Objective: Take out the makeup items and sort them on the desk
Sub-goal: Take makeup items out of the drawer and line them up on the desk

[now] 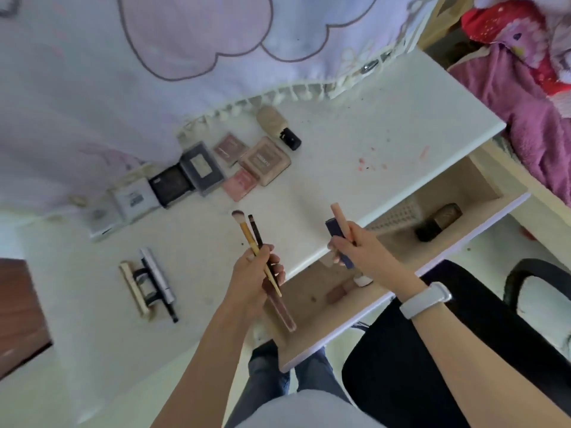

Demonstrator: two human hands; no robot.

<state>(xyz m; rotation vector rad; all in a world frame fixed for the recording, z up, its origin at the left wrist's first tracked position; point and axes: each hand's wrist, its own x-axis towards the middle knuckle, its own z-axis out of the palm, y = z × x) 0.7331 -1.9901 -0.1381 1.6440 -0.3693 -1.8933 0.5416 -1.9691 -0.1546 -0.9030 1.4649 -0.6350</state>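
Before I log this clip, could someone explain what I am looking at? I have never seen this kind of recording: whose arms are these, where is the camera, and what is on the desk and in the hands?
There is no machine here. A camera worn on a person's head looks down at their own two bare arms.

The left hand has a grip on a yellow-handled makeup brush and a dark brown pencil-like stick. The right hand has a grip on a dark blue tube and a peach-coloured tube.

On the white desk lie a row of square compacts, grey, black and pink, a beige bottle with a black cap, and a cluster of slim stick-shaped items.

Below the desk edge, a pulled-out wooden drawer holds a dark brown bottle and a few small items.
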